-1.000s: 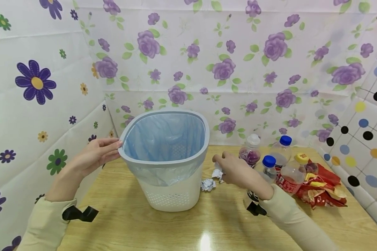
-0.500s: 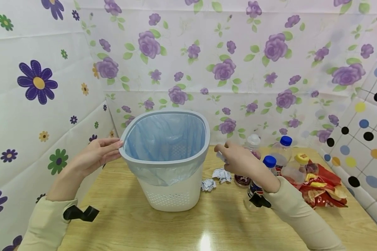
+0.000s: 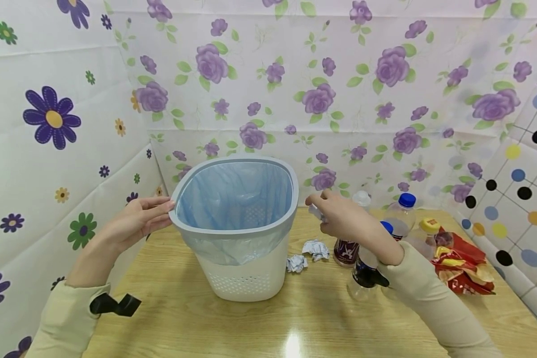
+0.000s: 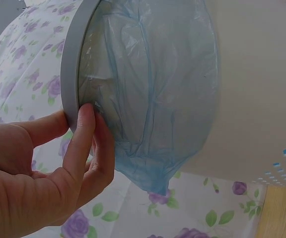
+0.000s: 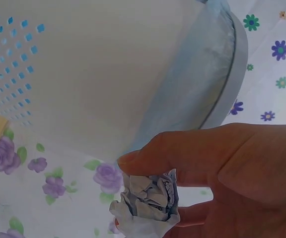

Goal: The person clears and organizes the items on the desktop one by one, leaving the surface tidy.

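Note:
A white trash bin (image 3: 246, 286) with a grey rim, lined with a blue plastic bag (image 3: 237, 191), stands on the wooden table. My left hand (image 3: 136, 221) holds the bin's rim at its left side; in the left wrist view its thumb and fingers pinch the rim (image 4: 71, 64) over the bag's folded edge. Between the thumb and fingers of my right hand (image 3: 340, 216) is a crumpled paper ball (image 5: 148, 203), raised above the table to the right of the bin. Two more crumpled papers, one nearer (image 3: 297, 263) and one farther (image 3: 315, 249), lie beside the bin.
Behind and below my right arm stand several plastic bottles, among them a blue-capped bottle (image 3: 400, 216) and a yellow-capped bottle (image 3: 425, 233). Red snack bags (image 3: 465, 268) lie at the right. A flowered cloth (image 3: 259, 99) hangs behind the table.
My right hand has lifted from the table with a paper ball, rising slightly and shifting right. The farther paper is now uncovered. My left hand stays on the rim.

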Demonstrator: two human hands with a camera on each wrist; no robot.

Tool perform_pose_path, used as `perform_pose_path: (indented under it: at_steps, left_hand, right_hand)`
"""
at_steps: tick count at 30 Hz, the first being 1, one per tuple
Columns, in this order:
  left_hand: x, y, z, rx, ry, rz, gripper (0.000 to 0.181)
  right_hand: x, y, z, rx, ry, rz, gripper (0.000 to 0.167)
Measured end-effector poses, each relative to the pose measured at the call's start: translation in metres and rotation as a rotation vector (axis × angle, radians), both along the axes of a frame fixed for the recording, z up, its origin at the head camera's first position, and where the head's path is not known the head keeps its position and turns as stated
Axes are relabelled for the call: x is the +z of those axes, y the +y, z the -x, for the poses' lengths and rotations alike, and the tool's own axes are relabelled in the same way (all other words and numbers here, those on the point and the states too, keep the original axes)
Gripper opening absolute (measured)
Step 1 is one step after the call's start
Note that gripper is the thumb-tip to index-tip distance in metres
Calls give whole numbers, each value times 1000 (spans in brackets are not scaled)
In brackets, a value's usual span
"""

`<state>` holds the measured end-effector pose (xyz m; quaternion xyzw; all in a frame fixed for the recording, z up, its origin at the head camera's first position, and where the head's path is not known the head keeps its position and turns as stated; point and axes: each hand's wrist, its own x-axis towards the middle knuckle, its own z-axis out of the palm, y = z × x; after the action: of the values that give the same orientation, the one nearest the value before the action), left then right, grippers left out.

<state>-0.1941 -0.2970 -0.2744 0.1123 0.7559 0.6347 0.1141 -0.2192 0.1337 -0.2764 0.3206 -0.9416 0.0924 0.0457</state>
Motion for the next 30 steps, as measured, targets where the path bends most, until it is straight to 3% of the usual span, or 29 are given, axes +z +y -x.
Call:
perform_pose_path:
  at_steps: [14, 20, 27, 30]
  left_hand:
    - [0, 0, -1, 10, -5, -13, 53]
    - [0, 0, -1, 9, -10, -18, 59]
    - [-1, 0, -1, 5, 0, -34, 40]
    - [-1, 0, 0, 4, 0, -32, 45]
  right_hand:
    - [23, 1, -1, 0, 69, -16, 46]
    - [35, 0, -1, 18, 103, -29, 46]
    - [50, -3, 0, -10, 73, -30, 48]
    - [57, -4, 2, -14, 63, -23, 48]
